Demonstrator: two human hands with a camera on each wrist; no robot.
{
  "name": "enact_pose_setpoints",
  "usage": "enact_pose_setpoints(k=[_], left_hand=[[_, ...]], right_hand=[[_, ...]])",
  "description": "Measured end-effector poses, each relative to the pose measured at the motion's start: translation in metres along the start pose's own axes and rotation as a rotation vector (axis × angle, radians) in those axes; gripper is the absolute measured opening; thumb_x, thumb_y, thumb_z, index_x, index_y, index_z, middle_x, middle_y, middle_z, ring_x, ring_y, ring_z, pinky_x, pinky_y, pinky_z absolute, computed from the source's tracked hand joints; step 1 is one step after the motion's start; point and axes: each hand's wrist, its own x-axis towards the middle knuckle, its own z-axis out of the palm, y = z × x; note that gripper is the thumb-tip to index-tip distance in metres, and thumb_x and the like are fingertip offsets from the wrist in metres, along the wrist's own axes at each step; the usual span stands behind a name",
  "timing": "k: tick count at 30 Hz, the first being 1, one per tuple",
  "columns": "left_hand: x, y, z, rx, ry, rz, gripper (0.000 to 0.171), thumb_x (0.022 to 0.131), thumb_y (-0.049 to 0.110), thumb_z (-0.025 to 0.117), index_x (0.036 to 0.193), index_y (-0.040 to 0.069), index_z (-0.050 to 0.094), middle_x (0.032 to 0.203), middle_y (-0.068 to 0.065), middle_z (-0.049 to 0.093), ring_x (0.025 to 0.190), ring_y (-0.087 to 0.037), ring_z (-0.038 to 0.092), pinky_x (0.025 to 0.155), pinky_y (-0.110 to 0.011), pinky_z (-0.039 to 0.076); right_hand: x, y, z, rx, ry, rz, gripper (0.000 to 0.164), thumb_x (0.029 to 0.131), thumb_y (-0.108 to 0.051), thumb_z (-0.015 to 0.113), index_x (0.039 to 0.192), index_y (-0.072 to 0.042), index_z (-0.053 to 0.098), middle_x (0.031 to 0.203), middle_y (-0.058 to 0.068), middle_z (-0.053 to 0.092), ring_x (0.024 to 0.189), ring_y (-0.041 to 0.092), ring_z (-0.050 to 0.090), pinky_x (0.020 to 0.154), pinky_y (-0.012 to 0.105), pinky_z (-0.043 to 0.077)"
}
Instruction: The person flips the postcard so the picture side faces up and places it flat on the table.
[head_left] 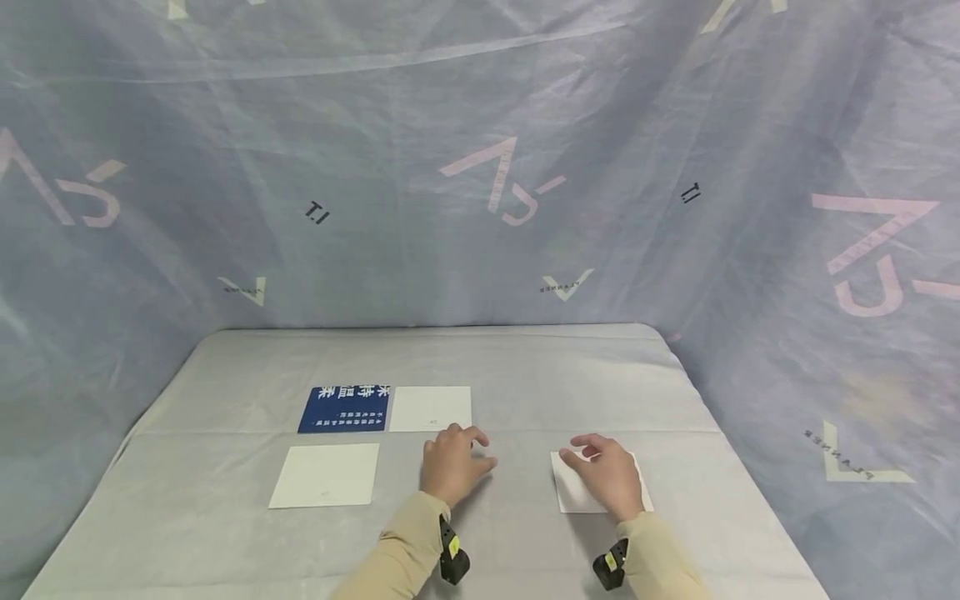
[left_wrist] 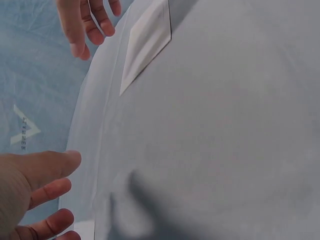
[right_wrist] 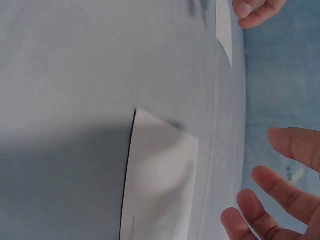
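My left hand [head_left: 452, 465] hovers over the table with thumb and fingers spread apart and nothing between them. Just beyond its fingertips lies a white card [head_left: 431, 407]. My right hand [head_left: 609, 477] hangs above another white card [head_left: 567, 493], and its shadow falls across that card. In the right wrist view the same white card [right_wrist: 159, 175] lies flat below the hand, apart from the loosely bent fingers [right_wrist: 285, 192]. The left wrist view shows the left thumb [left_wrist: 55, 165] and fingers with a gap between them.
A dark blue card [head_left: 345, 410] with white printed characters lies at the back left, beside a white one. Nearer me on the left is a third white card [head_left: 326, 477]. Grey cloth covers the table [head_left: 517, 550], and a printed curtain [head_left: 420, 108] rises behind it.
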Motion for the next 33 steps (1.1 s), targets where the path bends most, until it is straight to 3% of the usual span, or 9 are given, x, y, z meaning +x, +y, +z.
enact_pose_setpoints(k=[22,33], left_hand=[[-0.006,-0.041,-0.037,0.046,0.028,-0.068,0.026,0.077,0.024,0.087,0.097,0.014,0.074,0.09,-0.005,0.064,0.087,-0.027,0.063,0.078,-0.047,0.043],[-0.008,-0.056,-0.045,0.069,0.045,-0.098,0.025,0.077,0.024,0.087,0.096,0.013,0.074,0.089,-0.005,0.064,0.086,-0.026,0.062,0.077,-0.046,0.043]], right_hand=[[0.005,-0.034,0.034,0.042,-0.073,-0.052,0.035,0.089,-0.028,0.078,0.113,-0.004,0.074,0.097,0.009,0.071,0.092,0.029,0.065,0.071,0.043,0.051],[0.008,-0.053,0.059,0.05,-0.089,-0.089,0.032,0.087,-0.026,0.08,0.11,-0.005,0.075,0.094,0.008,0.07,0.089,0.026,0.065,0.069,0.04,0.05]])
